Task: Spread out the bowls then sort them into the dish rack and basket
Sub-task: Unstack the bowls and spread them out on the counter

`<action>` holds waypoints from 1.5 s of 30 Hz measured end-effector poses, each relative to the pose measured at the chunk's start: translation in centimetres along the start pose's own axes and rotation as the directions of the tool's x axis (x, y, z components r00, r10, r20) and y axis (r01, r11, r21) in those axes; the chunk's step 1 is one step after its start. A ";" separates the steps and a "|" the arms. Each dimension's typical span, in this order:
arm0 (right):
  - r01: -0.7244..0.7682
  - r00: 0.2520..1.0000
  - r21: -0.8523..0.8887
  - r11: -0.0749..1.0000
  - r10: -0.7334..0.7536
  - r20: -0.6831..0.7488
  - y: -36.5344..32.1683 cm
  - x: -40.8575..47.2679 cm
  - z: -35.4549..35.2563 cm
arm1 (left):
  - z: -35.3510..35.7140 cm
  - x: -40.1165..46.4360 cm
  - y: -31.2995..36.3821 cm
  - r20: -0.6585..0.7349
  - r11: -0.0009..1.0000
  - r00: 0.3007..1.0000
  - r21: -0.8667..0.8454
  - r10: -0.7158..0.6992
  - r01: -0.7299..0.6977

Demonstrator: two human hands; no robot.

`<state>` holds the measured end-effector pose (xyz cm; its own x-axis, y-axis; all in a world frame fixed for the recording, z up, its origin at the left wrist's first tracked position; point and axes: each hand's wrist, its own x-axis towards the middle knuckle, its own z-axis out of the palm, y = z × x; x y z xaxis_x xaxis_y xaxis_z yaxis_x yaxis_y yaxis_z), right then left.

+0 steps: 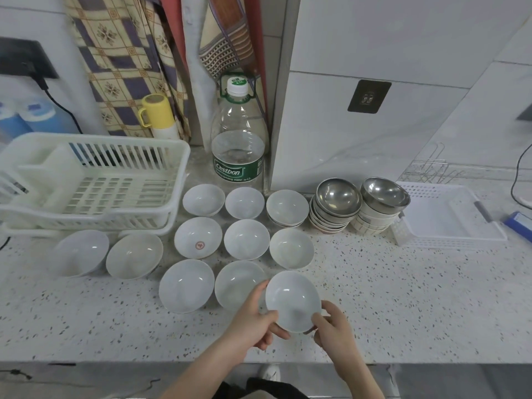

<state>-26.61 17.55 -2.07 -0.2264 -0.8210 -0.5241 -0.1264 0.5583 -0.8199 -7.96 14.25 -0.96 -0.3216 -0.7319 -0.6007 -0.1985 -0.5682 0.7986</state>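
Both my hands hold one white bowl (292,299) at the front of the counter. My left hand (253,321) grips its left rim and my right hand (334,329) pinches its right rim. Several white bowls lie spread in rows, among them one with a red mark (198,238) and one at the far left (80,252). Two stacks stand at the back right, each topped by a steel bowl (339,197) (384,192). The white dish rack (95,180) is at the left. A white basket (457,240) sits at the right.
A big water bottle (238,139) and a yellow-capped flask (158,116) stand at the back by hanging cloths. A wire rack (426,168) sits behind the basket. A blue item (518,226) lies at the far right. The counter's front edge runs below my hands.
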 end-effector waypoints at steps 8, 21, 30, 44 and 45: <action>-0.003 0.993 -0.102 0.995 -0.008 -0.117 0.8 0.1 0.0 | 1.1 0.4 -1.3 0.041 0.999 0.999 0.040 0.036 -0.037; -0.034 0.994 -0.175 0.984 0.014 -0.110 0.6 1.4 0.7 | 1.4 1.0 -1.1 0.101 0.994 0.995 0.101 0.019 -0.029; -0.066 0.997 -0.182 0.981 0.058 -0.051 0.9 2.1 0.3 | 1.6 1.4 -0.8 0.118 0.989 0.993 0.147 -0.012 -0.006; -0.074 0.996 -0.372 0.925 0.052 -0.067 -0.8 4.3 -2.9 | 0.7 3.0 1.2 -0.020 0.975 0.999 0.219 0.041 -0.035; -0.057 0.995 -0.385 0.921 0.022 -0.095 -1.3 4.6 -3.4 | 0.5 3.4 1.6 -0.051 0.976 0.996 0.208 0.070 -0.058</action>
<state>-30.75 13.45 -2.65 -0.3202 -0.7935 -0.5175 -0.4752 0.6071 -0.6369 -9.85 10.99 -1.71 -0.2869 -0.7880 -0.5447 -0.3680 -0.4343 0.8222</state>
